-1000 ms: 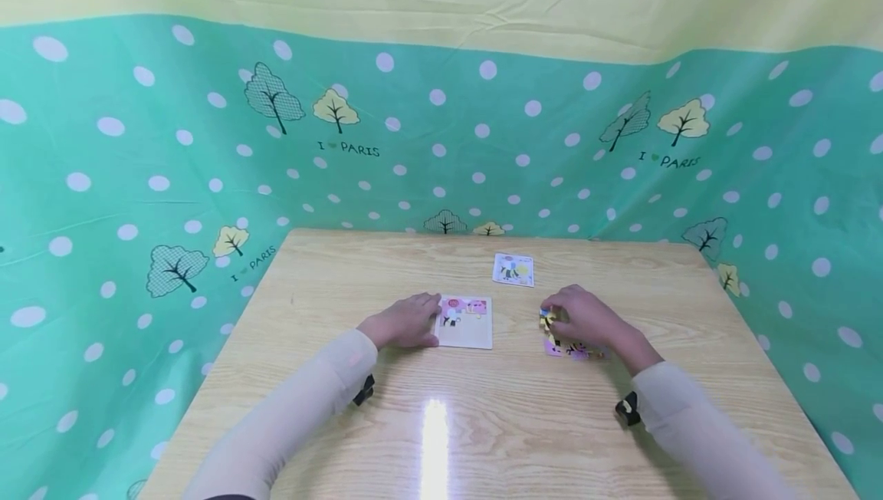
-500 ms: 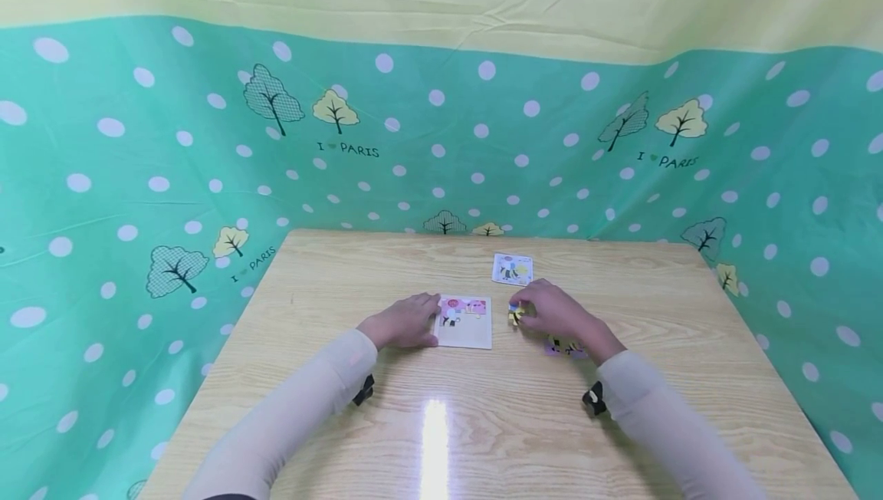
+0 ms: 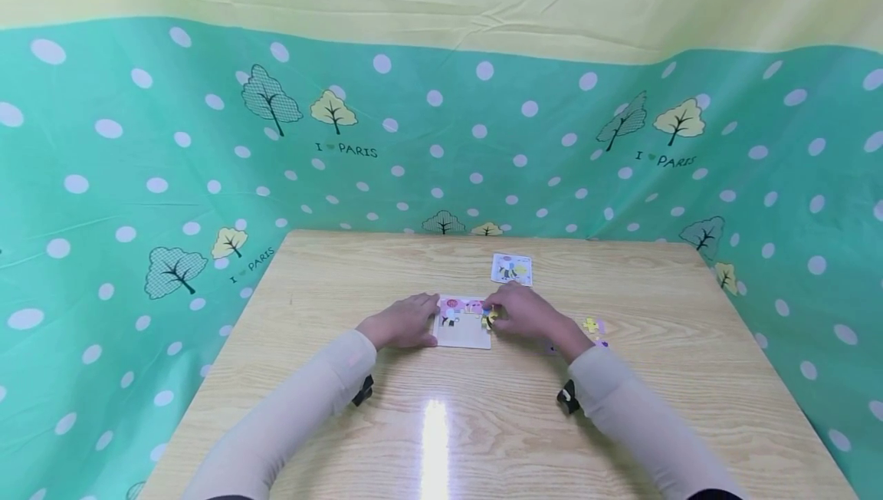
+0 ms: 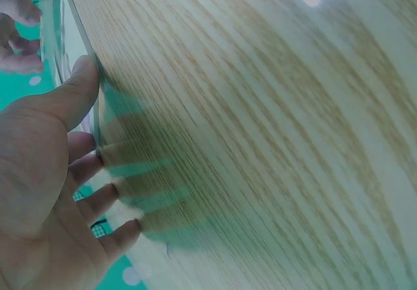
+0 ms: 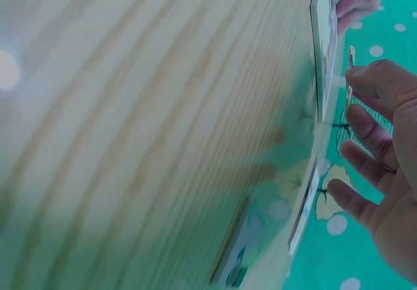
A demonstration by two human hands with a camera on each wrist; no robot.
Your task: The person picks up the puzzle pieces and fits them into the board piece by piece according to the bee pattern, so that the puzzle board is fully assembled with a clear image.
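The puzzle board (image 3: 466,325) was steadied between both hands — its edge touched by the relaxed fingers of the left hand (image 3: 403,321) — while a yellow puzzle piece (image 3: 489,320) was pinched over it by the right hand (image 3: 526,313)

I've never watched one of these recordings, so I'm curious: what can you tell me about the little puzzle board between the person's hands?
The puzzle board is a small, pale, thin square tray lying flat on the wooden table. A few colourful pieces, pink and red among them, fill its far side; the near part looks bare. The left hand rests against its left edge with the thumb pressed to the rim, and the right hand pinches a yellow piece at its right edge.
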